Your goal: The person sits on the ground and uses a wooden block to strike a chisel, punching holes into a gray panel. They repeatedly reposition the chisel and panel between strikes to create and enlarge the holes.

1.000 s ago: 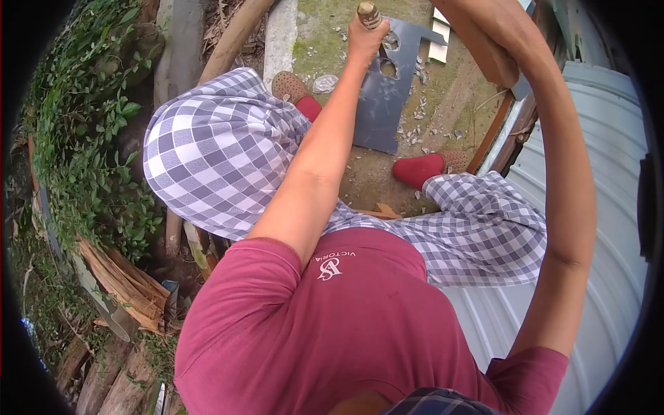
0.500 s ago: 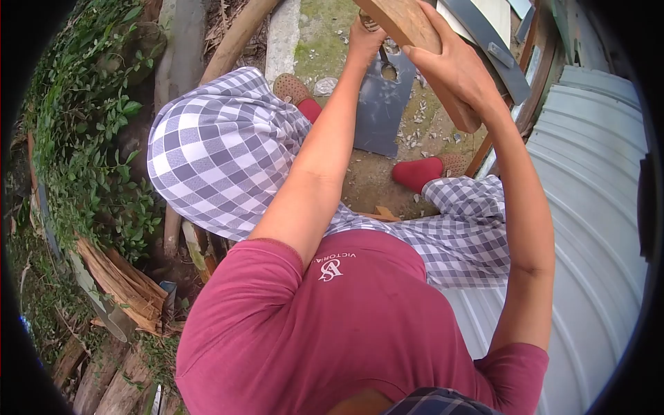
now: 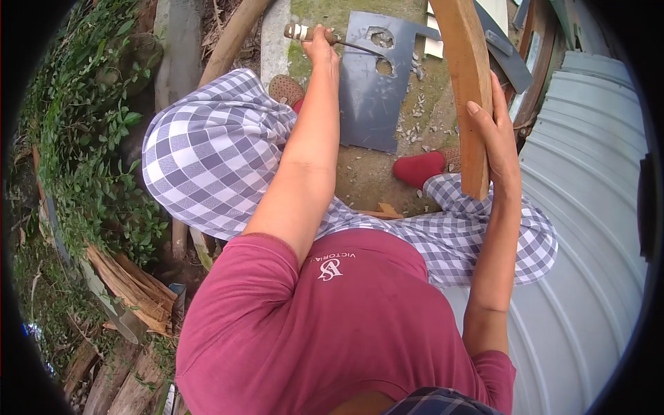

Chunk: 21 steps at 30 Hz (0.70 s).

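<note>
My left hand [image 3: 321, 47] is closed around the brown, white-banded handle of a tool [image 3: 298, 32]. Its thin dark shaft points right, over a dark grey sheet [image 3: 373, 104] with two ragged holes near its top. On the right, my right hand [image 3: 499, 131] grips a long, thick piece of wood [image 3: 470, 90] by its side, thumb on the near face. The wood stands nearly upright in view, apart from the tool, and its top runs out of the frame.
My red-shod feet [image 3: 418, 170] flank the sheet on mossy ground with scattered chips. Corrugated metal [image 3: 581, 207] lies to the right, with dark strips [image 3: 508, 62] at upper right. Green plants [image 3: 90, 138], split wood [image 3: 131, 283] and a long pole [image 3: 232, 41] are on the left.
My left hand has moved left with the tool, away from the wood. My right hand has shifted slightly right and down, turning the wood more upright. More of the sheet and both holes now show.
</note>
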Available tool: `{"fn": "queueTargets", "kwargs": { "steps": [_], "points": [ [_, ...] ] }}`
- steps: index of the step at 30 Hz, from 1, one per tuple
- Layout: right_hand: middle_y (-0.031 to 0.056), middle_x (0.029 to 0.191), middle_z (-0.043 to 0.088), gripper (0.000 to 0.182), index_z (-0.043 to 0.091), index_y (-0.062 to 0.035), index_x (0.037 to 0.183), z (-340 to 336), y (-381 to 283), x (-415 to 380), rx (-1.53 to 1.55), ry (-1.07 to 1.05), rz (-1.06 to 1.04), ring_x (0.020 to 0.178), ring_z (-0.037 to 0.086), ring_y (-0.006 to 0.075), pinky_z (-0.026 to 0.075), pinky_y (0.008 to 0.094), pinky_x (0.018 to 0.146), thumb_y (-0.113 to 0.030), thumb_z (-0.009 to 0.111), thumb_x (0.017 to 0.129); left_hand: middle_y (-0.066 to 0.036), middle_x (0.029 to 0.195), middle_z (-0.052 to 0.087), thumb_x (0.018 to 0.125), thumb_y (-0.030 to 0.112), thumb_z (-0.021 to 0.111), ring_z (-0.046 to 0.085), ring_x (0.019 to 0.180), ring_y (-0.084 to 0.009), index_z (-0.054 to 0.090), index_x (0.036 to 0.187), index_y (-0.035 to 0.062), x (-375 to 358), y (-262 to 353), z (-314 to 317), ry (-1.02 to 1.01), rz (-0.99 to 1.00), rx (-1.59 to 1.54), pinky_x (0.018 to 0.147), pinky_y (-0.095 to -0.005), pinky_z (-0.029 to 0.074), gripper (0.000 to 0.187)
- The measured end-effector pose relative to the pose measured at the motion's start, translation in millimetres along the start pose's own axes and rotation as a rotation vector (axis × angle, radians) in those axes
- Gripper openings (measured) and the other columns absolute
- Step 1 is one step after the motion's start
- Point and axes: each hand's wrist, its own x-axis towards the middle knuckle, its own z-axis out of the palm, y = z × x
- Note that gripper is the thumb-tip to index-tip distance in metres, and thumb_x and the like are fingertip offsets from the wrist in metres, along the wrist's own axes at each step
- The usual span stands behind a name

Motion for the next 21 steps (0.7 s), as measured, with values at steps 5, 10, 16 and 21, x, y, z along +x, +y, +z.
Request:
{"fn": "queueTargets", "kwargs": {
  "steps": [5,10,16,21],
  "points": [
    [0.0219,0.134,0.042,0.087,0.025,-0.0023,0.144,-3,1,1,0.051,0.007,0.041,0.118,0.047,0.0267,0.037,0.0337,0.098,-0.039,0.063,0.075,-0.007,0.089,0.054,0.084,0.004,0.060,0.056,0.076,-0.0194,0.044,0.103,0.0058,4,2,-12,0.101,-0.135,-0.006,0.070,-0.0365,0.052,0.025],
    [0.0214,0.135,0.041,0.085,0.025,-0.0015,0.144,-3,4,3,0.085,0.004,0.024,0.120,0.045,0.0265,0.036,0.0332,0.099,-0.038,0.062,0.076,-0.008,0.094,0.054,0.085,0.007,0.062,0.058,0.079,-0.0199,0.045,0.105,0.0061,-9,12,-22,0.099,-0.202,0.037,0.069,-0.0369,0.052,0.025],
    [0.0213,0.137,0.039,0.086,0.025,-0.0014,0.144,-1,17,8,0.084,-0.020,0.022,0.122,0.043,0.0267,0.034,0.0334,0.100,-0.039,0.062,0.077,-0.007,0.089,0.059,0.079,0.012,0.070,0.059,0.080,-0.0168,0.049,0.102,0.0044,-73,22,29,-0.115,0.294,0.573,0.072,-0.0319,0.050,0.032],
    [0.0212,0.137,0.039,0.086,0.025,-0.0022,0.144,1,16,12,0.073,-0.003,0.011,0.123,0.043,0.0266,0.034,0.0336,0.100,-0.040,0.062,0.077,-0.006,0.079,0.061,0.075,0.014,0.071,0.060,0.072,-0.0150,0.052,0.090,0.0025,-104,2,62,-0.550,0.404,0.749,0.065,-0.0304,0.049,0.027]
  ]
}}
